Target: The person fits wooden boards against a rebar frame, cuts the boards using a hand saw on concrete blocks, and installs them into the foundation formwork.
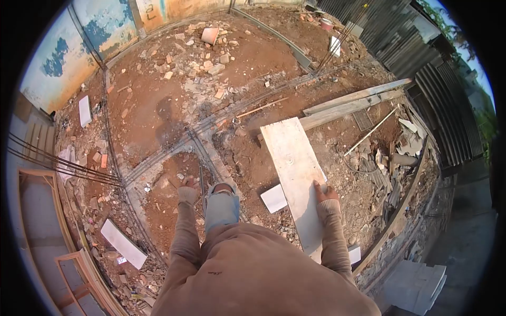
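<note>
The person wears a loose, long-sleeved top [263, 274] in a dusty tan-brown, a little pinker across the broad body. Its cloth looks soft and plain, with creases and folds gathered along both sleeves. A small, dark marking [214, 273] sits on the body of the top, too small to read. The left cuff [186, 195] and right cuff [329, 207] are ribbed, close-fitting bands, slightly paler than the sleeves. Both the left hand [188, 183] and right hand [323, 193] are bare. One trouser leg [222, 211] shows, faded light blue; the pale curved edge around a dark opening at its far end is unclear.
</note>
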Available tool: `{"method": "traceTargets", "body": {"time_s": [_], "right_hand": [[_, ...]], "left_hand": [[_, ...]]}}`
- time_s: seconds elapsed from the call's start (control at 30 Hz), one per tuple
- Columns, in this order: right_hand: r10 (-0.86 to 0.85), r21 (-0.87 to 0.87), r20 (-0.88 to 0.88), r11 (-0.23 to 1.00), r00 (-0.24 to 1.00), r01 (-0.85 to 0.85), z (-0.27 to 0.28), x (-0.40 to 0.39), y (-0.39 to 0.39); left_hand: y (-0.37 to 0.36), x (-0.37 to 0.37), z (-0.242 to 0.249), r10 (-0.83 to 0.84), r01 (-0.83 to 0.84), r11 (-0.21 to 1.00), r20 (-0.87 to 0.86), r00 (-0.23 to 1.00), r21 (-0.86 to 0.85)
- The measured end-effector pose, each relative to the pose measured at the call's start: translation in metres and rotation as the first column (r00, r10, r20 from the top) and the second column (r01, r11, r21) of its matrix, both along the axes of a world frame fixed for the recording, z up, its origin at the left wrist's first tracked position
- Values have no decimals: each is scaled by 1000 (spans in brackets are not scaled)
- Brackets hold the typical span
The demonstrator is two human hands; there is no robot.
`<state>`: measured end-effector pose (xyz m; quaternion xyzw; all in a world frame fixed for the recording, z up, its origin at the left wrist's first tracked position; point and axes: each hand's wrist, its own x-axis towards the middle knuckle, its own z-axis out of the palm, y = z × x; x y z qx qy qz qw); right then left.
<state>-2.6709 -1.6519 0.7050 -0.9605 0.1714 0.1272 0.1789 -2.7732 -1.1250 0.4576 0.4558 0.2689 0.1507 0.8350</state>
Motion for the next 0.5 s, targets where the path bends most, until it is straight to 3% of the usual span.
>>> {"method": "traceTargets", "body": {"time_s": [0.03, 0.07, 0.1, 0.13, 0.17, 0.2, 0.23, 0.27, 0.3, 0.33, 0.37, 0.43, 0.47, 0.5], "right_hand": [[-48, 134, 58, 990, 997, 40, -3, 14, -1], [-52, 129, 58, 991, 997, 45, -28, 31, -7], [-95, 292, 167, 956, 981, 43, -77, 52, -17], [-144, 400, 148, 913, 978, 74, -89, 74, -11], [-195, 503, 123, 858, 973, 108, -101, 96, -5], [-245, 595, 93, 791, 965, 143, -112, 117, 2], [-171, 447, -73, 875, 983, 186, -121, 152, 9], [-120, 283, -244, 940, 962, 190, -128, 193, 18], [-111, 291, -201, 942, 973, 168, -131, 238, 35], [-98, 296, -146, 945, 984, 138, -131, 287, 53], [-2, 257, -62, 966, 998, 18, -122, 337, 74], [190, 137, -33, 973, 981, -184, -82, 470, 147], [275, 58, -150, 961, 950, -269, -60, 518, 167], [288, 9, -103, 957, 952, -288, -88, 567, 169]], "left_hand": [[8, 22, -10, -8, 8, 1000, 3, 1000, -4], [23, 37, -45, -49, 48, 999, -32, 998, -19], [38, 53, -79, -91, 89, 995, -66, 994, -34], [36, 65, -86, -168, 208, 965, -229, 959, 160], [31, 75, -81, -178, 538, 649, -580, 795, 538], [28, 79, -91, -36, 786, 214, -800, 599, 580], [22, 77, -104, 58, 898, -37, -896, 439, 438], [20, 71, -129, -72, 953, 14, -950, 303, 302], [14, 70, -144, -62, 987, -43, -986, 153, 156], [9, 69, -150, -63, 955, -293, -996, -66, -45], [8, 84, -151, -97, 938, -335, -987, -129, -89], [20, 130, -137, -136, 955, -263, -974, -181, -141], [24, 154, -119, -161, 967, -199, -968, -195, -161], [30, 187, -106, -165, 976, -139, -968, -190, -168]]}}
